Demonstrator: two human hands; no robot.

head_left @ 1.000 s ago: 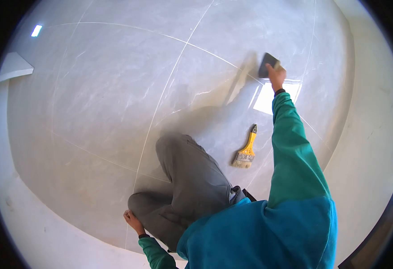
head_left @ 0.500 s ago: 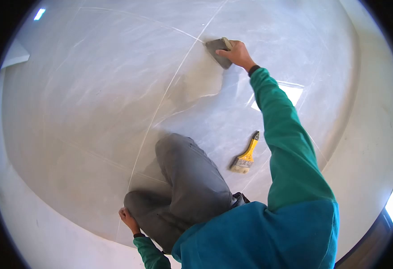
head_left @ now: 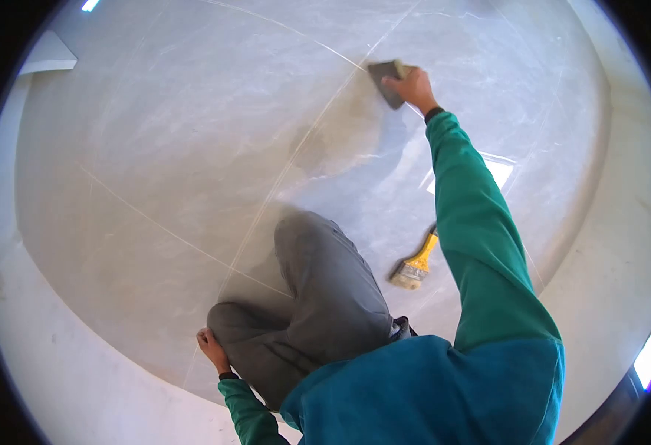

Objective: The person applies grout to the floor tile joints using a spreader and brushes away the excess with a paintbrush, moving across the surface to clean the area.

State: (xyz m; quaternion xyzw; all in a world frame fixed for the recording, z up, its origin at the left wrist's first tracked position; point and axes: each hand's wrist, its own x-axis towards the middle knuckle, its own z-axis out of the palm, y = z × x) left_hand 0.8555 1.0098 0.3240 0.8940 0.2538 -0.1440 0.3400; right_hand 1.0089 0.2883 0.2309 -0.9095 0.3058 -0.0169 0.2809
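My right hand (head_left: 414,87), at the end of an outstretched green sleeve, grips a dark flat scraper (head_left: 386,83) with a pale grip along one side. The thumb presses on its dark face. The scraper lies against the grey tiled floor (head_left: 192,148), close to where two pale joint lines meet. My left hand (head_left: 212,348) is low beside my bent knee, its fingers curled in and partly hidden; I see nothing in them. A paintbrush (head_left: 414,265) with a yellow handle and pale bristles lies on the floor beside my right arm, which covers the handle's end.
My folded legs (head_left: 325,282) in grey trousers take up the lower middle. Pale walls (head_left: 80,348) curve round the floor on the left and right. A white ledge (head_left: 51,54) juts in at upper left. Bright light (head_left: 496,172) reflects off the floor beyond my right sleeve.
The view has shifted slightly. My right hand and the scraper have moved a little to the right across the joint line. My left hand stays by the knee, and the brush lies as before.
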